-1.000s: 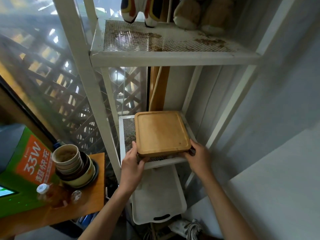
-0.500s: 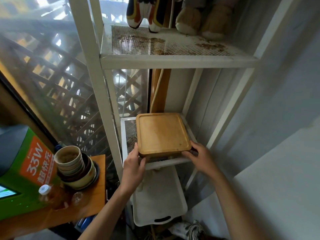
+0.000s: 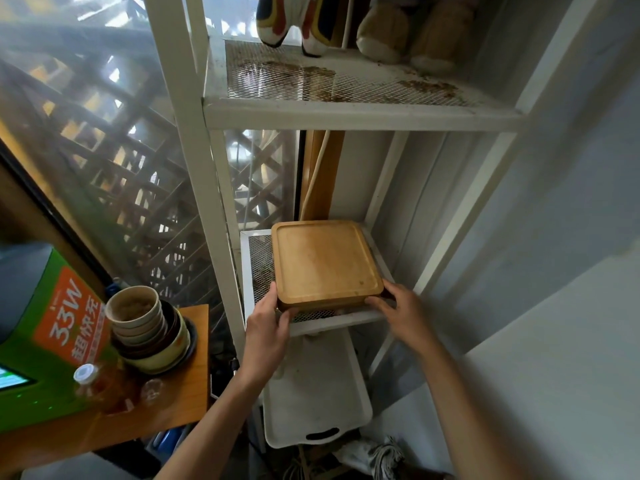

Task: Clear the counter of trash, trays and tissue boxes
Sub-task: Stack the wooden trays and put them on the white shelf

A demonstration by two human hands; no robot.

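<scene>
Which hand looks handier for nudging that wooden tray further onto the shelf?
Probably the left hand: it cups the square wooden tray's near-left corner, behind the edge. The right hand only touches the near-right corner with its fingertips.

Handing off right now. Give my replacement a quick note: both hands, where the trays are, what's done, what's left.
Left hand: grip on the wooden tray at its near left corner.
Right hand: fingers at its near right corner.
The tray sits flat on the middle mesh shelf.
White tray sits on the level below.
Left: release the tray. The counter is out of view, so check there for trash and tissue boxes.
</scene>
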